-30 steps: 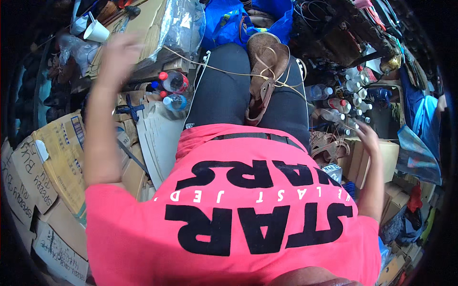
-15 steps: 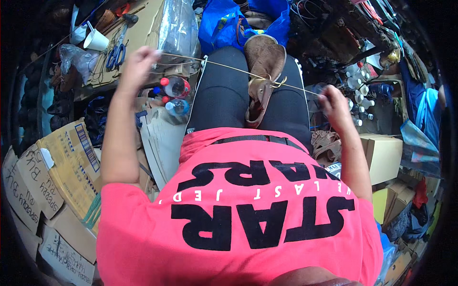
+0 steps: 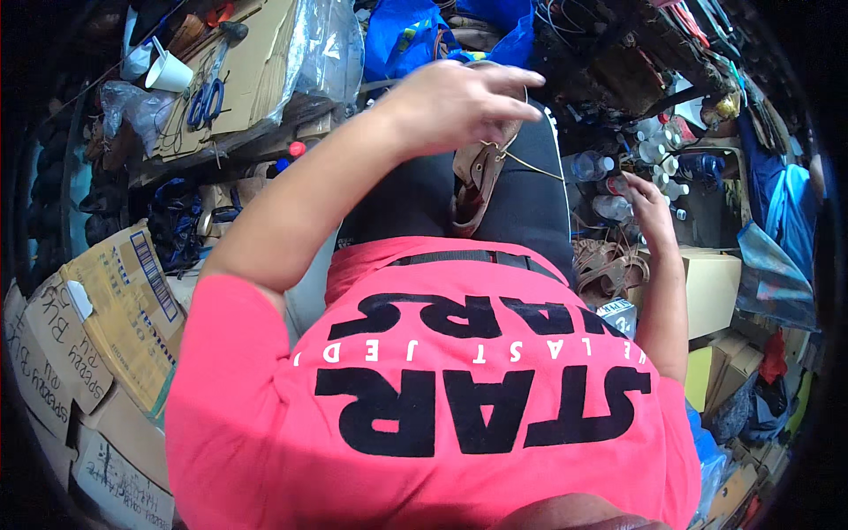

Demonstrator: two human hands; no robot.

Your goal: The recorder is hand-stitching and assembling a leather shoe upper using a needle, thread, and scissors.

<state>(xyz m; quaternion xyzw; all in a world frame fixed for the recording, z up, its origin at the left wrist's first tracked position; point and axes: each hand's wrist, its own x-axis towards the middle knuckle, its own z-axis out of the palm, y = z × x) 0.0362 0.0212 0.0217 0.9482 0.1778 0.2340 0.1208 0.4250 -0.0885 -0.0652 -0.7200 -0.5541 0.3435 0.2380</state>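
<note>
A brown leather shoe (image 3: 477,181) with metal eyelets stands toe away between my thighs, its far part covered by my left hand. A thin tan lace (image 3: 534,168) runs from the eyelets across my right thigh. My left hand (image 3: 464,104) is over the shoe, slightly blurred, its fingers stretched and apart. Off to the right, beside the plastic bottles, my right hand (image 3: 650,210) has its fingertips pinched together. The lace runs toward it, though its last stretch is hard to follow against the bottles.
Clear bottles (image 3: 658,146) crowd the right side, above brown leather shoes (image 3: 605,265) and a carton (image 3: 711,287). A blue bag (image 3: 402,40) is beyond my knees. Blue-handled scissors (image 3: 206,102) and a white cup (image 3: 170,72) rest on cardboard at left.
My left hand has let go of its lace end and swung right, over the shoe. My right hand has moved slightly right and down. The lace, stretched taut between both hands before, now hangs slacker.
</note>
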